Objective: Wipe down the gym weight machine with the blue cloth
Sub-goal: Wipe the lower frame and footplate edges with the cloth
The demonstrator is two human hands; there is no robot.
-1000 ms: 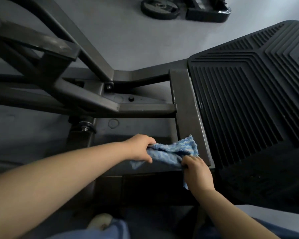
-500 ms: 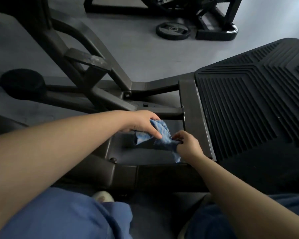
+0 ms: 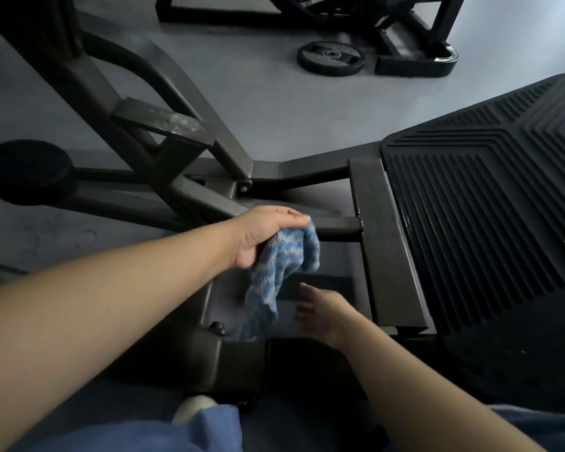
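- Your left hand (image 3: 268, 234) grips the cloth (image 3: 279, 272) by its top end, fingers curled over the bunched part. Only this hand holds it.
- The cloth hangs from that grip, long axis running down and slightly toward you. Its loose tail ends just above the frame (image 3: 238, 350) rail nearest you; whether it touches is hard to tell, since the tail is blurred.
- Your right hand (image 3: 323, 313) holds nothing. It is blurred, fingers seemingly loose and spread, just to the right of the cloth's lower half and apart from it.
- The relation that matters: the cloth is beneath and a little right of your left hand, and to the left of your right hand. The left hand has it, so the left does the wiping.
- The nearest bare part of the machine is the flat plate (image 3: 327, 265) directly under and beyond the hanging cloth, between your two hands. Past your left fingertips a short bar (image 3: 336, 228) runs rightward to the upright strip (image 3: 388, 243) that edges the ribbed footplate (image 3: 490, 223).
- My judgement: the cloth is bunched and dangling, not spread, so you would need to lower the left hand and press the cloth flat before a stroke does much.
- A risk, as I judge it: the loose tail could drag or snag on the bolt head (image 3: 217, 327) just left of its lower end.
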